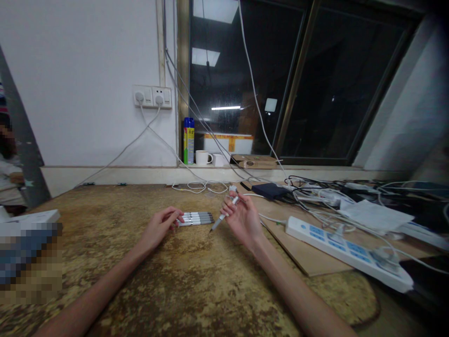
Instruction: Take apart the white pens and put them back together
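Several white pens with grey ends lie side by side in a row on the worn wooden table. At the left end of that row is my left hand, its curled fingers touching the pens; whether it grips one is hidden. To the right of the row, my right hand is raised with the palm partly turned up. Its fingers are closed round a single white pen, which slants with its dark grey tip down and to the left.
A white power strip lies at the right on a thin board, near tangled cables and white paper. A spray can, a white mug and a cardboard box stand on the sill. Another person is at far left.
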The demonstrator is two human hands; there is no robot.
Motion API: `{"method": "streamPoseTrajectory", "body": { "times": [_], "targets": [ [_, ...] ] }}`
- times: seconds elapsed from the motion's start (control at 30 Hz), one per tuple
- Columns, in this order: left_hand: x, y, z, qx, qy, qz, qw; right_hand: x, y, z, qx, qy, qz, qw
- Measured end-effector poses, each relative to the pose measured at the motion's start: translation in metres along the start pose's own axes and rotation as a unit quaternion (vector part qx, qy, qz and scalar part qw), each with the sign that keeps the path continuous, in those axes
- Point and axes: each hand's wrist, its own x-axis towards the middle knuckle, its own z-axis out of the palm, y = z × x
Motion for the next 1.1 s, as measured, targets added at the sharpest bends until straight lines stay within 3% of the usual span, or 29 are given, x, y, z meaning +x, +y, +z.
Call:
{"method": "streamPoseTrajectory", "body": {
  "times": [0.37,0.93,1.1],
  "targets": [
    [0.003,-0.012,-0.002,0.016,-0.001,0.019,1.000,-0.002,0.002,-0.001,-0.003,-0.004,0.003,1.000],
    [-0.012,-0.005,0.002,0.038,0.006,0.058,0.998,-0.004,0.008,-0.009,-0.023,0.004,0.021,1.000],
    [-0.016,0.001,0.008,0.055,-0.024,0.072,0.996,-0.004,0.007,-0.011,-0.014,-0.006,0.012,1.000]
  ]
}}
